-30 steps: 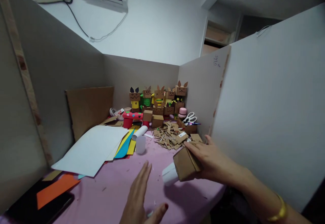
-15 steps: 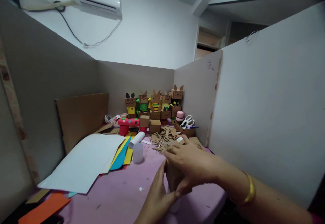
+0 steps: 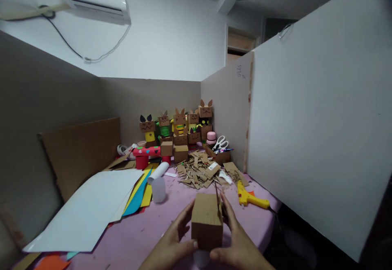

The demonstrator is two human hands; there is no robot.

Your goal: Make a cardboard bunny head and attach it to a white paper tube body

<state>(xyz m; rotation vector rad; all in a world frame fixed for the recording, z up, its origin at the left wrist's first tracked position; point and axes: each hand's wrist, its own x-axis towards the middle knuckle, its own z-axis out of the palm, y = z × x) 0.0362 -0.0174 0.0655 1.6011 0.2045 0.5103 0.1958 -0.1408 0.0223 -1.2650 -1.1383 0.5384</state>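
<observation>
A small brown cardboard box (image 3: 207,221) is gripped between my two hands at the table's front. My left hand (image 3: 177,237) wraps its left side, thumb at the lower front corner. My right hand (image 3: 234,233) presses the right side, where a thin cardboard piece (image 3: 218,200) stands up along the box's edge. Beneath the box shows part of a whitish rounded thing (image 3: 201,258), mostly hidden. Farther right lies a yellow glue gun (image 3: 252,199), apart from my hand.
Cardboard scraps (image 3: 197,170) heap mid-table, before several cardboard animal figures (image 3: 180,119). White scissors (image 3: 220,142) stand beside them. A translucent cup (image 3: 159,190), a white paper roll (image 3: 158,172) and large white sheets (image 3: 85,209) lie left. Partition panels (image 3: 306,111) enclose the table.
My right hand has moved off the box's top to its right side, bringing the box into plain view. The camera has turned rightward, and the glue gun now shows.
</observation>
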